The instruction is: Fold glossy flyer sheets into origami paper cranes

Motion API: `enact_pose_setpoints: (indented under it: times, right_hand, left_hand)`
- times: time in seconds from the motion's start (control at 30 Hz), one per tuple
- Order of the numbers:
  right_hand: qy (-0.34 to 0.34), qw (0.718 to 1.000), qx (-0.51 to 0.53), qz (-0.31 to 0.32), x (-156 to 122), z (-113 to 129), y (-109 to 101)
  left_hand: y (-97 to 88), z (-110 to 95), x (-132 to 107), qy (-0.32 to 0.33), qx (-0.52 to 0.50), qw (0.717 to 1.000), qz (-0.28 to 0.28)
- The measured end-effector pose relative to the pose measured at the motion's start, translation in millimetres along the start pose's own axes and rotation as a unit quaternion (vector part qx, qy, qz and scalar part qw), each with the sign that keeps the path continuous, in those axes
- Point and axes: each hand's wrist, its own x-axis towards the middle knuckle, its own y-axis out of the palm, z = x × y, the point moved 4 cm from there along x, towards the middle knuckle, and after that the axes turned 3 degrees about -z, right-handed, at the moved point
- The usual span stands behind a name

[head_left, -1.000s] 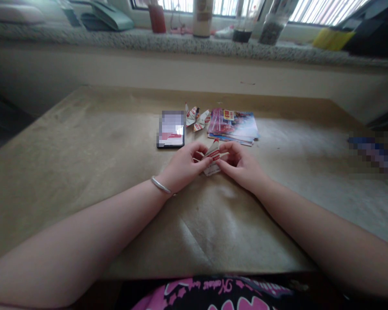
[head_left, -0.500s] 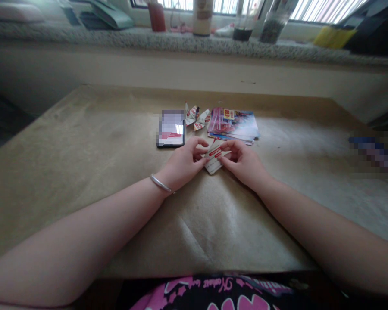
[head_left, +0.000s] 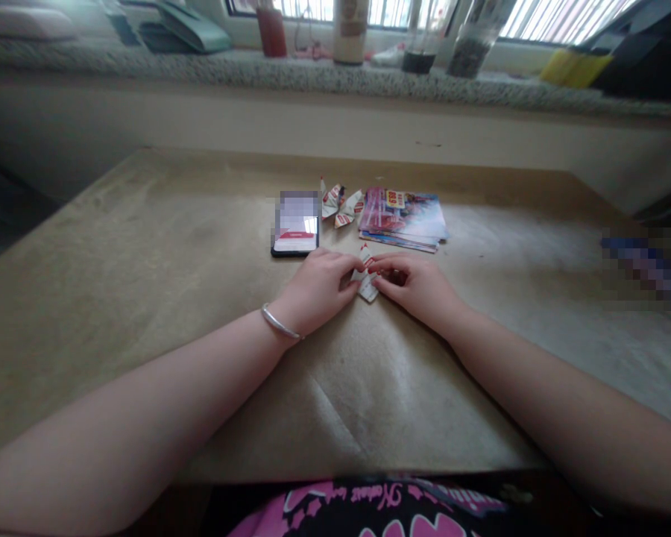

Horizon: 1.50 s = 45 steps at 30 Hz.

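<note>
Between my two hands a small piece of folded paper (head_left: 367,289), white with red print, stands close to the tabletop with one corner pointing away from me. My left hand (head_left: 327,282) pinches its left side between thumb and fingers; a silver bangle (head_left: 279,321) circles that wrist. From the other side my right hand (head_left: 414,282) has thumb and curled fingers on the paper's right part. The fingers cover some of its folds. Just beyond lie folded paper pieces (head_left: 341,206) with similar red and white print.
A phone (head_left: 295,227) with a lit screen lies beyond my left hand. A stack of glossy printed sheets (head_left: 408,216) lies beyond my right hand. The table (head_left: 145,239) ends at a wall below a granite sill (head_left: 313,72) holding bottles and jars. A blurred-out object (head_left: 649,272) is at the right.
The folded paper looks narrower and is turned a little. My right fingers have moved left over its upper part, and my left fingers have closed in on its side.
</note>
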Motion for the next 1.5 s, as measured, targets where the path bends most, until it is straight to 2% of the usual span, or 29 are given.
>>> enact_pose_setpoints:
  times: [0.27, 0.5, 0.7, 0.9, 1.07, 1.23, 1.37, 1.5]
  right_hand:
    - [-0.062, 0.995, -0.078, -0.004, -1.3, 5.0, -2.8]
    - [-0.049, 0.990, -0.131, 0.013, -4.0, 0.9, -1.1]
    - [-0.048, 0.986, -0.157, 0.031, -7.0, 4.2, -0.9]
    - [-0.043, 0.993, -0.112, 0.019, -4.5, -0.6, -1.1]
    - [-0.051, 0.989, -0.134, 0.019, -4.6, 0.0, -0.3]
    - [-0.057, 0.990, -0.128, 0.007, -3.5, -1.0, -2.1]
    - [-0.030, 0.998, -0.046, -0.010, -1.9, -4.9, -4.5]
    - [0.033, 0.998, 0.052, -0.020, -3.2, -8.9, -4.8]
  left_hand:
    - [-0.6, -2.3, -2.6, 0.023, 0.037, 0.999, 0.013]
    - [0.5, -6.9, -4.3, 0.075, 0.066, 0.995, 0.019]
    - [-2.2, -8.8, -1.7, 0.081, 0.067, 0.994, 0.040]
    - [-3.7, -7.5, -0.9, 0.088, 0.061, 0.993, 0.043]
    - [-4.3, -5.4, -2.1, 0.091, 0.034, 0.995, 0.034]
    - [-4.0, -0.7, -4.1, 0.071, -0.007, 0.996, 0.050]
    - [-3.1, 2.4, -3.8, 0.053, -0.021, 0.998, 0.027]
    - [-1.7, 4.6, -2.5, 0.024, -0.017, 1.000, 0.011]
